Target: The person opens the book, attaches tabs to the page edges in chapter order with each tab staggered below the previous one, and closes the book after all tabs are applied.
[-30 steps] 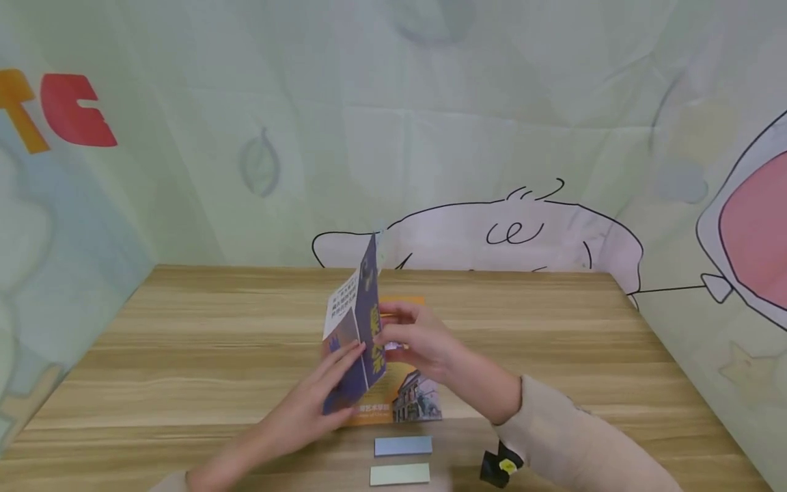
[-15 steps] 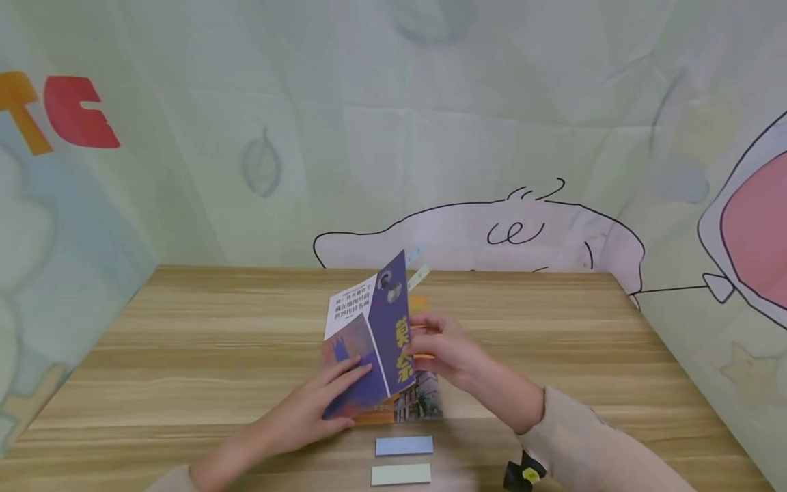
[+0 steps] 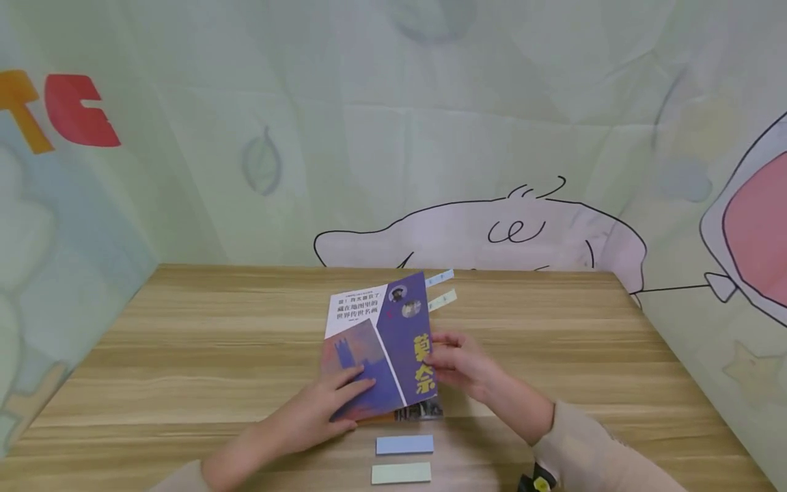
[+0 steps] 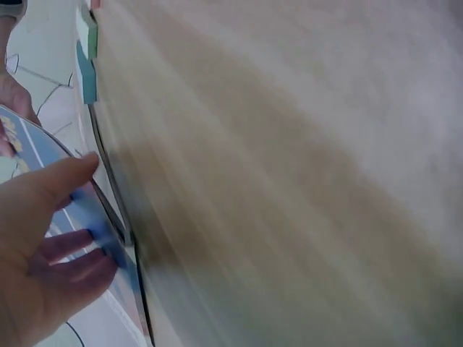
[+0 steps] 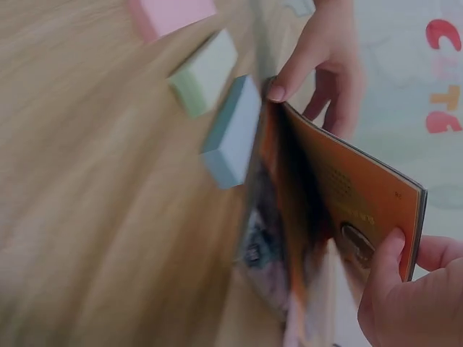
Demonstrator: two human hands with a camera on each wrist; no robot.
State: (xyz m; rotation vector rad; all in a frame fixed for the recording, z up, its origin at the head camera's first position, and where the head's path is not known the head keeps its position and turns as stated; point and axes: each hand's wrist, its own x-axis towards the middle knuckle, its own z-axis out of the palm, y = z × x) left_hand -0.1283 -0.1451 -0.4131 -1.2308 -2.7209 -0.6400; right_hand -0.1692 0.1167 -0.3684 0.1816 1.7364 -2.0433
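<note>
A purple and white paperback book with yellow lettering lies partly open on the table, its front cover tilted over orange pages. My right hand pinches the cover and some pages at the right edge, thumb on the inner page in the right wrist view. The left hand rests on the cover near the spine, fingers extended and thumb at the bottom edge. From the book's upper right edge stick out a blue page flag and a pale green page flag. Most of the inner pages are hidden under the cover.
In front of the book lie a blue sticky-note pad and a pale green pad. A pink pad shows in the right wrist view. The wooden table ends at a printed cloth backdrop.
The cover and held pages have swung down to the right, from nearly upright. My right hand has moved right and lower with them; both page flags have come into sight. The left hand stays near the spine.
</note>
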